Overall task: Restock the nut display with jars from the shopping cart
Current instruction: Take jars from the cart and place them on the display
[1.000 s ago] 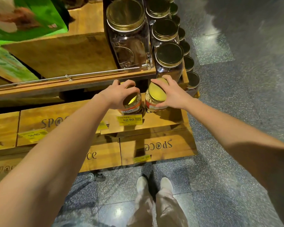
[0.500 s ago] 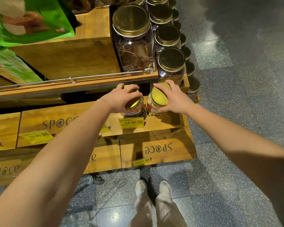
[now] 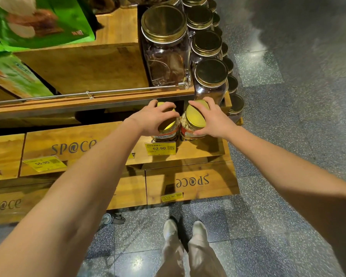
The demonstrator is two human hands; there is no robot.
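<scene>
Green snack bags (image 3: 38, 21) lie at the far left on the upper level of the wooden display, above a metal rail (image 3: 88, 94). Below them, a wooden crate (image 3: 72, 150) stamped "SP@CE" carries a yellow price tag (image 3: 44, 163) reading 56.90. Toward the middle, the left hand (image 3: 150, 120) comes down from above on the left jar (image 3: 168, 129), its fingers curled over the gold lid and gripping the rim. This jar stands on the crate ledge under the upper shelf, with its long axis close to vertical, its lid up and its "CASHEWS" label facing the viewer. A second price tag (image 3: 161, 148), marked 62.90, hangs just below it. Just beside it on the same ledge is the right jar (image 3: 192, 124), full of pale nuts. Its lid points up and it seems to lean a little; whether its base sits flat cannot be told. The right hand (image 3: 212, 118) clasps its lid, fingers over the far edge and thumb at the near edge. Behind, on the upper shelf, stands a large clear jar (image 3: 166, 48) with a gold lid, and to its right a row of dark-lidded jars (image 3: 210, 76) runs back. Grey speckled floor (image 3: 288, 136) fills the right side.
</scene>
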